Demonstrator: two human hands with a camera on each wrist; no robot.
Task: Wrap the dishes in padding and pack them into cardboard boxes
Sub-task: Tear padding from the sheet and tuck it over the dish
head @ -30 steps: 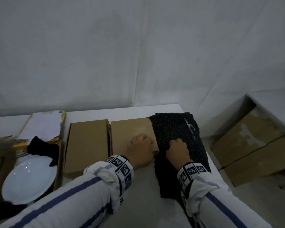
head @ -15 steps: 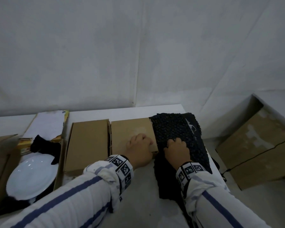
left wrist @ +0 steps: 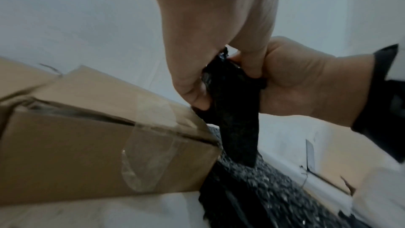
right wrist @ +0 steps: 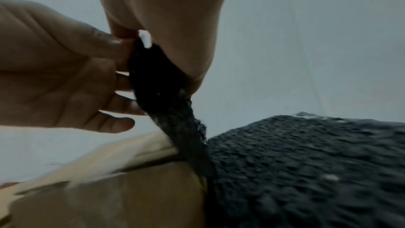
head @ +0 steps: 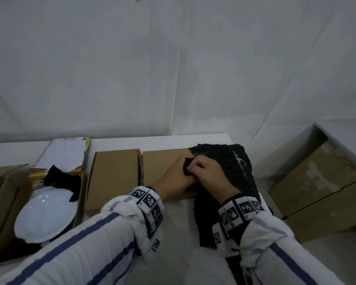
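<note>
A pile of black bubble wrap point(head: 230, 161) lies on the white table point(head: 173, 254), right of two closed cardboard boxes point(head: 113, 177) point(head: 162, 161). Both hands meet above the right box's edge and pinch a lifted corner of the wrap point(head: 187, 168). My left hand point(head: 173, 177) holds it from the left, my right hand point(head: 208, 173) from the right. The left wrist view shows the corner point(left wrist: 232, 96) pulled up between both hands beside the taped box point(left wrist: 87, 145). In the right wrist view the strip point(right wrist: 157, 75) rises from the pile point(right wrist: 306, 162). A white plate point(head: 43, 217) lies in an open box at the left.
The open box point(head: 0, 204) at the left also holds black padding point(head: 60, 179). White paper on a yellow-edged board point(head: 64, 153) lies behind it. A large cardboard box point(head: 321, 190) stands on the floor right of the table. A white wall is close behind.
Both hands have lifted off the box edge and the wrap pile and come together. They now pinch a raised corner of the black bubble wrap.
</note>
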